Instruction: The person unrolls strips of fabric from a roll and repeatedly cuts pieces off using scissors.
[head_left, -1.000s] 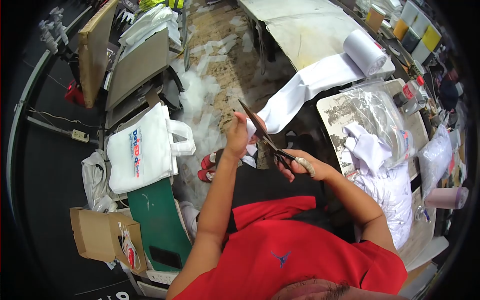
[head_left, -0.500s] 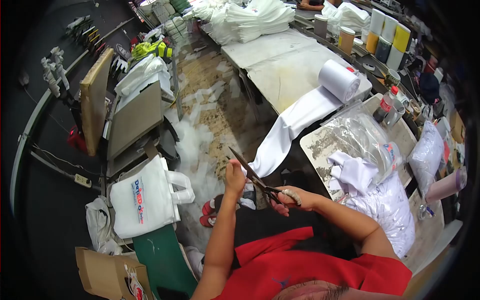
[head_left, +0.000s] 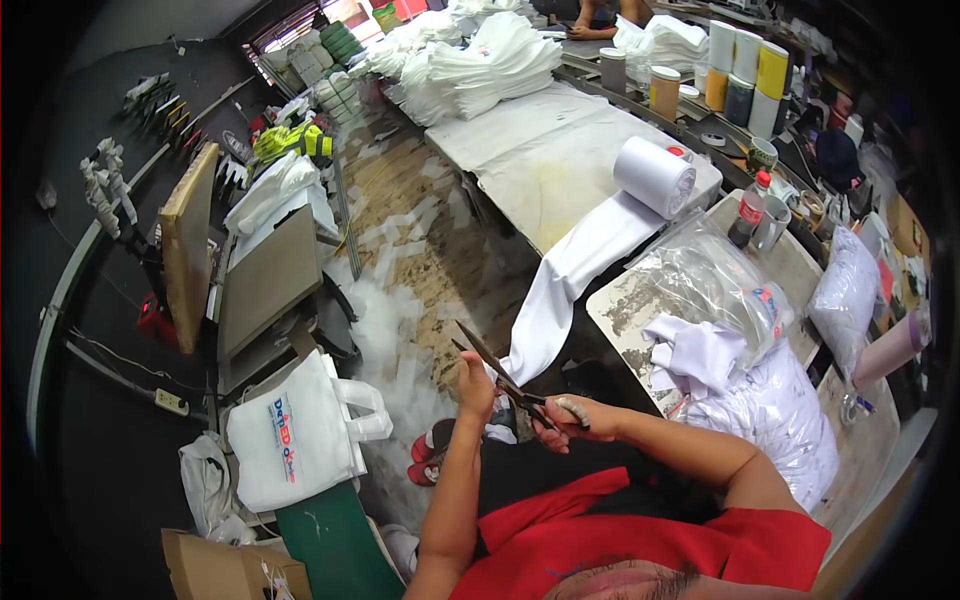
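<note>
Right hand [head_left: 568,420] closed round dark metal scissors [head_left: 511,387], blades parted beside the long white fabric strip [head_left: 560,290] draped off its fat white roll [head_left: 645,172] on the pale bench [head_left: 500,190]; left hand's [head_left: 476,386] grip, can't tell!

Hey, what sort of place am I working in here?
Probably a small textile or bag-making workshop: a roll of white fabric sits on a long table, scissors are in your right hand, and a printed white bag lies to your left.

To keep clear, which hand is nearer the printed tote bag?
Left: the left hand is right of the printed tote bag; the right hand, holding scissors, is farther right.
</note>
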